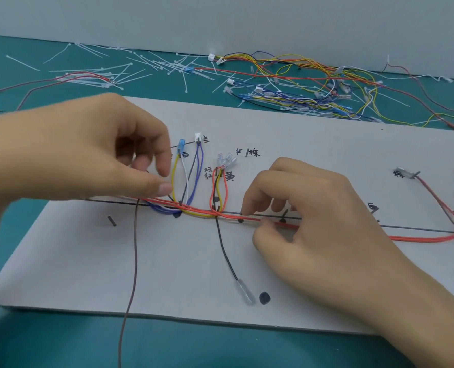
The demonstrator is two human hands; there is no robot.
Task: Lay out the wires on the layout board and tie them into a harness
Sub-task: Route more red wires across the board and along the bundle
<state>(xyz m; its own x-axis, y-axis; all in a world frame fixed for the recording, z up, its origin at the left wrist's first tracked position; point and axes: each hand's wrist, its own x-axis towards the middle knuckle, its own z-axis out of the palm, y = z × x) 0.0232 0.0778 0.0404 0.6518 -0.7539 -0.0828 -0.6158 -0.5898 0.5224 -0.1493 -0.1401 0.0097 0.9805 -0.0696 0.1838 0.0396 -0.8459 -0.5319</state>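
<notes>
Teal desk (61,341) strewn with cable ties (185,77) carried the layout board (74,261), where the right hand (313,221) pinched the red wires (419,238) on the trunk line (411,228) and the left hand (88,160) curled its fingers (163,188) beside them, hold unclear; routing seemed unfinished, with tying to follow.

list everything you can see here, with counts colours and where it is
board: one, pale grey, on the table
red wires: a few, red, along the board's main line
loops: several, yellow, blue, white, red, upper middle of board
brown wire: one, brown, hangs off the board's front edge
black wire: one, black, toward the front, clear terminal
pegs: several, black, on board
cable ties: many, white, table behind, left
loose wires: many, mixed colours, table behind, right
table: one, teal
left hand: one, above board's left, thumb by red wires
right hand: one, mid-board, pinches red wires
</notes>
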